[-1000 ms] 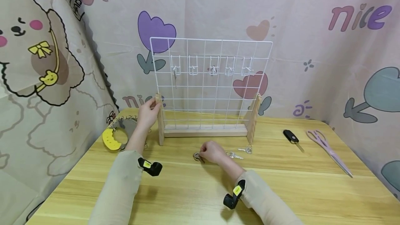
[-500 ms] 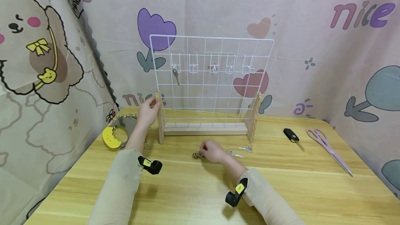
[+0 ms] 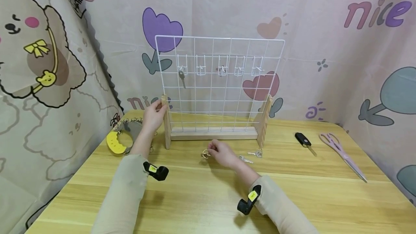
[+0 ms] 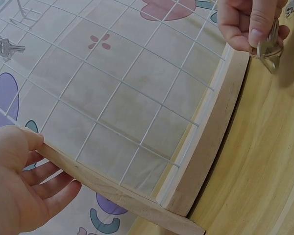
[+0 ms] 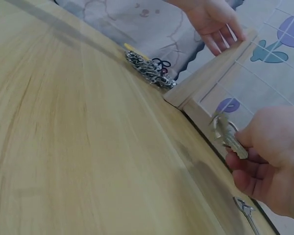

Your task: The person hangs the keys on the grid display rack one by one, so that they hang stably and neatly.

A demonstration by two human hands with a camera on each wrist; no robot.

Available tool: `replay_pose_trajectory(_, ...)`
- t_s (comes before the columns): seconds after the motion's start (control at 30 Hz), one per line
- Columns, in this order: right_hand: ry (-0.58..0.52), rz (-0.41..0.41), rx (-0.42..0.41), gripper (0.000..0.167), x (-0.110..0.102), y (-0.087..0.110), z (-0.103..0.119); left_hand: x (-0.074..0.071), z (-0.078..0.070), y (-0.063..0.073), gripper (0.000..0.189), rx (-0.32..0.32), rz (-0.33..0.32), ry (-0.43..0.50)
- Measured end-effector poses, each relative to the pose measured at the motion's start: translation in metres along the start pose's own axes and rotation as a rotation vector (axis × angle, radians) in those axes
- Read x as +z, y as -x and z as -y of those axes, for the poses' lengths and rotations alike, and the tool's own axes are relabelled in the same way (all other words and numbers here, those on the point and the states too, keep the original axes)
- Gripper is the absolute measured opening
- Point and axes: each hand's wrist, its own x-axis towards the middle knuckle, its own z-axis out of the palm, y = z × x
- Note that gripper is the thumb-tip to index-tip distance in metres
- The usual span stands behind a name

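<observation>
A white wire grid rack with a wooden base (image 3: 212,134) stands towards the back of the table. My left hand (image 3: 152,116) holds the top of its left wooden post (image 4: 112,193) between thumb and fingers. Just in front of the base, my right hand (image 3: 224,154) pinches a key (image 5: 230,137) with a metal ring (image 3: 205,154), raised a little over the table. Another key (image 3: 182,78) hangs from the leftmost of several white hooks on the grid; the other hooks carry nothing. Two silver keys, one nearer (image 3: 246,159) and one farther (image 3: 255,154), lie beside my right hand.
A black car key (image 3: 303,139) and pink-handled scissors (image 3: 339,151) lie to the right. Behind my left forearm are a yellow crescent-shaped charm (image 3: 115,143) and a bunch of silver metal pieces (image 5: 147,68). A patterned curtain (image 3: 308,64) hangs behind the table.
My right hand has lifted slightly, raising the key and ring off the tabletop. The key on the hook has turned from edge-on to flat-on. My left hand stays on the post.
</observation>
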Motion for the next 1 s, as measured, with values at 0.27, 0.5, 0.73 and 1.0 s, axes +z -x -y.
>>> replay_pose_trajectory(0.27, -0.109, 0.004, 0.064, 0.021, -0.0015, -0.0003, 0.0004, -0.0001, 0.0012, -0.0001, 0.048, -0.010, -0.005, 0.002)
replay_pose_trajectory(0.5, -0.193, 0.003, 0.076, 0.021, -0.0033, 0.0014, 0.0054, 0.0004, 0.0010, 0.0001, 0.049, -0.008, 0.003, 0.004)
replay_pose_trajectory(0.73, -0.209, 0.005, 0.065, 0.023, -0.0052, -0.0006, 0.0032, 0.0000, 0.0004, 0.0004, 0.048, -0.005, -0.002, 0.000)
replay_pose_trajectory(1.0, -0.245, -0.013, 0.035, 0.014, -0.0070, 0.0000, 0.0041, -0.0002, -0.0002, 0.0001, 0.049, -0.015, -0.001, 0.005)
